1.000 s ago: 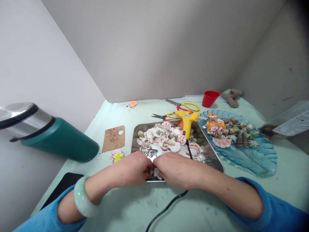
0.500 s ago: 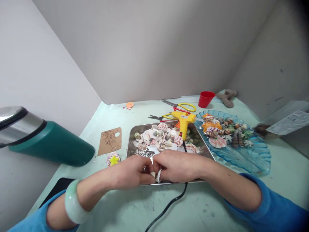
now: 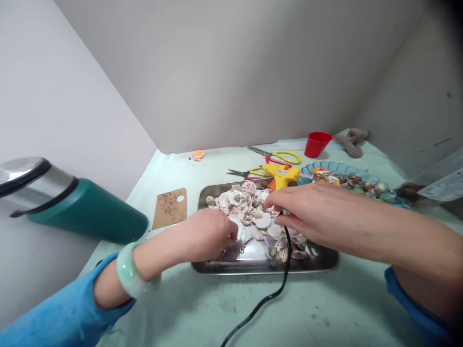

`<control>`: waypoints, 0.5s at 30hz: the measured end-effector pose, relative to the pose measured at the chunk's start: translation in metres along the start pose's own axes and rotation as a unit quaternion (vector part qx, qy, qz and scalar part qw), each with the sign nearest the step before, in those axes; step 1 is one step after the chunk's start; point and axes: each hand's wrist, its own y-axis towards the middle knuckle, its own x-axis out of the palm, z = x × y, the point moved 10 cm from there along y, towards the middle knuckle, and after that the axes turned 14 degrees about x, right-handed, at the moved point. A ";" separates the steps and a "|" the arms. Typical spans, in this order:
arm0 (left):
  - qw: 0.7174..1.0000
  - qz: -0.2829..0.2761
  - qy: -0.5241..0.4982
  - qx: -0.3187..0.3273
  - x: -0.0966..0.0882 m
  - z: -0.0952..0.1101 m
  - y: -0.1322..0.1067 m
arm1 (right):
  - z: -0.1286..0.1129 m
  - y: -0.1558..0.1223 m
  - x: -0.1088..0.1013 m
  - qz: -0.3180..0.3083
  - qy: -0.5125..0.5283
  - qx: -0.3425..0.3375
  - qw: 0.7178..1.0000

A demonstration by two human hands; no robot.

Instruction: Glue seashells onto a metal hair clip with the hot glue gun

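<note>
My left hand (image 3: 211,234), with a pale green bangle (image 3: 130,274) on its wrist, hangs over the left front part of the metal tray (image 3: 231,268). Its fingers are curled in; whatever they hold is hidden. My right hand (image 3: 302,209) reaches over the tray's right half, thumb and forefinger apart, at the handle end of a yellow glue gun (image 3: 284,174). It covers most of that handle, so firm contact cannot be told. White and speckled seashells (image 3: 244,197) heap in the tray. A small metal pin (image 3: 246,245) lies on bare metal between my hands.
A black cord (image 3: 264,301) runs over the tray's front rim. Scissors (image 3: 278,155), a red cup (image 3: 317,143) and a blue shell-filled plate (image 3: 336,167) stand behind and right. At left are a green bottle (image 3: 90,212) and a brown card (image 3: 170,208).
My hands were together at the tray's front edge with small shells between the fingers. They have parted: the right went up and right to the glue gun, while the left stays near the left side.
</note>
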 end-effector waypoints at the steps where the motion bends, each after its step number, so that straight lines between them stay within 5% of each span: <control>1: 0.998 -0.026 0.049 -0.015 0.004 -0.003 -0.004 | -0.002 0.000 0.001 -0.008 -0.006 0.002 1.000; 5: 0.983 -0.117 0.136 -0.040 0.021 0.001 -0.009 | -0.016 0.000 0.006 -0.037 -0.017 -0.010 0.999; 15: 0.980 -0.113 0.158 -0.050 0.027 0.001 -0.013 | -0.018 0.001 0.017 -0.038 -0.021 -0.025 0.999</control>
